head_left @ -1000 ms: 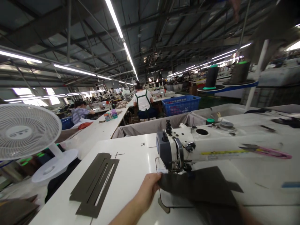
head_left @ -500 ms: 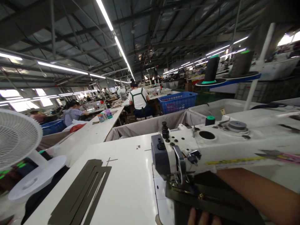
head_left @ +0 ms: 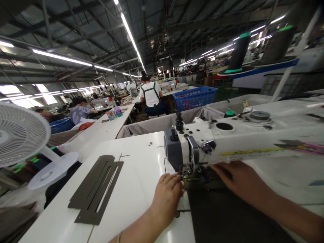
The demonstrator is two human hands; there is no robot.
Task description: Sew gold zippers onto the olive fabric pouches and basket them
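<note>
A white sewing machine [head_left: 243, 140] with a grey front end stands on the white table. My left hand [head_left: 169, 189] is beside the needle area, its fingers bent together at the machine's left side; what they hold, if anything, is hidden. Just right of the needle, my right hand [head_left: 231, 173] reaches under the machine arm with its thumb and fingers apart, fingertips partly hidden. Dark fabric [head_left: 217, 212] runs from under the presser foot toward the front edge. Cut olive-grey pieces [head_left: 97, 190] lie stacked at the left of the table.
At the left stands a white fan [head_left: 22, 135]. Pink-handled scissors [head_left: 296, 145] and a yellow tape lie along the machine arm. Behind are a blue basket [head_left: 194, 98], fabric-lined bins and seated people. Thread cones [head_left: 239, 52] stand on a rack at upper right.
My left hand has come up to the left side of the needle area. My right hand now shows beside the needle. The dark fabric lies differently, and the view has shifted.
</note>
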